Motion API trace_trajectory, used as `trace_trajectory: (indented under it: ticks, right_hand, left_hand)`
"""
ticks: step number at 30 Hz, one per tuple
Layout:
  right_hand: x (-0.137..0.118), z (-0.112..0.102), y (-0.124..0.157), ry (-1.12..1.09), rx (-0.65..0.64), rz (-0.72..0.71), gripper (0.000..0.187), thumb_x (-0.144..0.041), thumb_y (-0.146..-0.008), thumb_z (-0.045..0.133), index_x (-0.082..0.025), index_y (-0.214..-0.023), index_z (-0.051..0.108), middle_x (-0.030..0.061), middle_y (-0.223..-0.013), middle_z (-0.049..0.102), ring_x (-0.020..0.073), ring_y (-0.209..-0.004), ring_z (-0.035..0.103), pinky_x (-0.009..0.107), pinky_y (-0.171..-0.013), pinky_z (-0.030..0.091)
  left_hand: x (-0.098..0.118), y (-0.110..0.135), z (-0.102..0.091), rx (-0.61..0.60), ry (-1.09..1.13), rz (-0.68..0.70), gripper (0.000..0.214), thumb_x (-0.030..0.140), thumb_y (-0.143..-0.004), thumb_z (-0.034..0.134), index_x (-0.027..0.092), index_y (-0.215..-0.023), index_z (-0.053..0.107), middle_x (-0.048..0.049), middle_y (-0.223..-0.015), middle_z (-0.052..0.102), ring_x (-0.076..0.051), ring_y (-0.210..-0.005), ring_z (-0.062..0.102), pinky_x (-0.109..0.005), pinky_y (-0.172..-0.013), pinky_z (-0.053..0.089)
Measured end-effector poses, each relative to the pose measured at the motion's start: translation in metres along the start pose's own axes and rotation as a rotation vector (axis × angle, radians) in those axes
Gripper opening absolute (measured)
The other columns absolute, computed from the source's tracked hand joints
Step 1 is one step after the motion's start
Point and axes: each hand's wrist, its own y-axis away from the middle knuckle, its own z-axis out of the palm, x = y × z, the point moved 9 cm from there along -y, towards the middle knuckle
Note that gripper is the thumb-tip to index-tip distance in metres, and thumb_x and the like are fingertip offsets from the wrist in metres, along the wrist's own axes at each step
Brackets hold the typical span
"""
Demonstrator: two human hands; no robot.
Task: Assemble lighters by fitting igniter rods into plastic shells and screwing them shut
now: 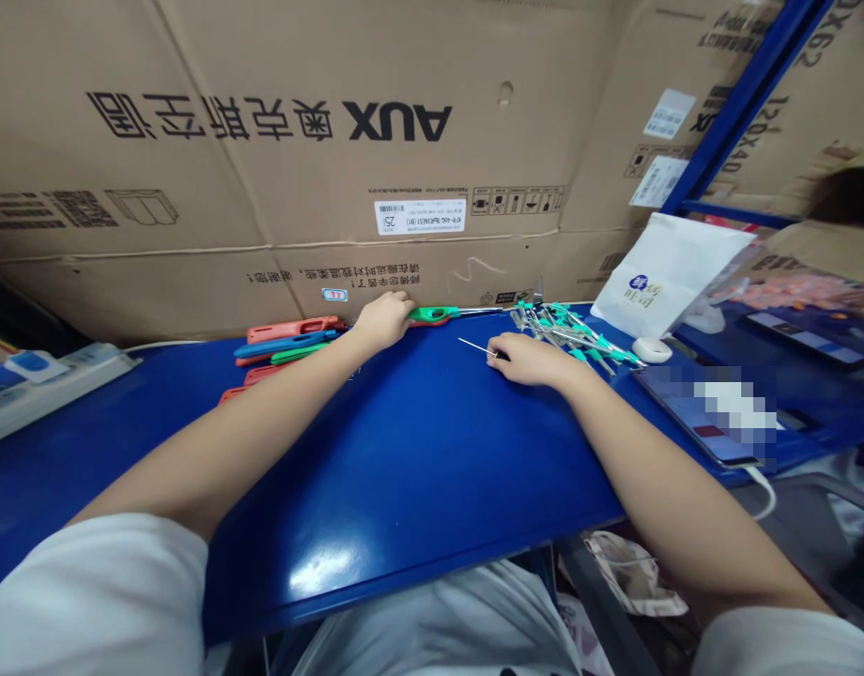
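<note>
My left hand [386, 319] is at the back of the table, its fingers curled at the rear end of a green stick lighter [433, 314] with a long metal tip. The fingertips are partly hidden. My right hand [527, 360] is closed on a thin metal rod [476, 347], which points left; a dark part shows between the fingers. Just behind and right of this hand lies a pile of metal lighter tubes with teal pieces [573, 333]. Near my left forearm are red lighter handles [291, 329], a blue one [284, 345] and a green one [298, 354].
A large cardboard sheet [298, 188] stands behind the blue table [404, 469]. To the right are a white paper bag [668, 272], a white earbud case [651, 350] and a tablet [692, 413] with a cable. A power strip [66, 385] lies at left.
</note>
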Motion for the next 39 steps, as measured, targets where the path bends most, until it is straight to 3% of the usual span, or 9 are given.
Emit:
trace_trajectory:
  ticks: [4, 12, 18, 24, 28, 39]
  right_hand:
    - [0.0, 0.0, 0.0, 0.019, -0.008, 0.003, 0.01, -0.026, -0.096, 0.057, -0.02, -0.095, 0.064, 0.0102, -0.11, 0.07, 0.0225, -0.096, 0.065, 0.028, -0.076, 0.042]
    - [-0.001, 0.0, 0.002, 0.041, -0.017, 0.004, 0.01, -0.026, -0.097, 0.056, -0.02, -0.095, 0.063, 0.0099, -0.111, 0.07, 0.0228, -0.098, 0.065, 0.027, -0.074, 0.041]
    - [-0.002, 0.001, 0.002, 0.041, -0.028, 0.003, 0.01, -0.026, -0.097, 0.056, -0.02, -0.095, 0.063, 0.0104, -0.112, 0.071, 0.0235, -0.098, 0.065, 0.028, -0.072, 0.041]
    - [-0.001, 0.001, 0.002, 0.032, -0.035, 0.009, 0.009, -0.025, -0.095, 0.056, -0.02, -0.094, 0.064, 0.0096, -0.11, 0.072, 0.0227, -0.096, 0.066, 0.027, -0.07, 0.04]
    - [0.0, 0.0, 0.003, 0.031, -0.035, 0.024, 0.01, -0.026, -0.095, 0.056, -0.021, -0.094, 0.064, 0.0096, -0.108, 0.073, 0.0229, -0.092, 0.066, 0.028, -0.067, 0.04]
    - [-0.001, 0.0, 0.004, 0.024, -0.046, 0.046, 0.011, -0.027, -0.096, 0.055, -0.021, -0.094, 0.064, 0.009, -0.101, 0.073, 0.0212, -0.084, 0.065, 0.027, -0.062, 0.036]
  left_hand:
    - [-0.003, 0.003, -0.002, 0.006, 0.008, -0.045, 0.029, 0.03, -0.099, 0.048, 0.017, -0.114, 0.069, -0.0132, -0.12, 0.064, -0.03, -0.111, 0.063, -0.037, -0.083, 0.053]
    - [-0.004, -0.002, 0.007, -0.008, 0.012, -0.078, 0.028, 0.033, -0.1, 0.049, 0.014, -0.113, 0.066, -0.0161, -0.117, 0.066, -0.03, -0.111, 0.063, -0.035, -0.088, 0.051]
    - [0.004, 0.001, 0.016, -0.054, 0.012, -0.009, 0.032, 0.037, -0.101, 0.05, 0.014, -0.116, 0.066, -0.0154, -0.113, 0.068, -0.029, -0.112, 0.063, -0.035, -0.095, 0.049]
    - [0.008, 0.004, 0.018, -0.031, 0.05, 0.064, 0.043, 0.042, -0.105, 0.04, 0.012, -0.124, 0.063, -0.0171, -0.118, 0.067, -0.029, -0.114, 0.062, -0.037, -0.1, 0.048]
    - [0.008, 0.004, 0.019, -0.023, 0.083, 0.1, 0.038, 0.041, -0.104, 0.043, 0.013, -0.122, 0.063, -0.0163, -0.119, 0.067, -0.029, -0.115, 0.062, -0.038, -0.101, 0.047]
    - [0.001, 0.0, 0.024, 0.005, 0.13, 0.044, 0.033, 0.038, -0.103, 0.045, 0.01, -0.114, 0.062, -0.0178, -0.116, 0.067, -0.028, -0.111, 0.064, -0.036, -0.1, 0.049]
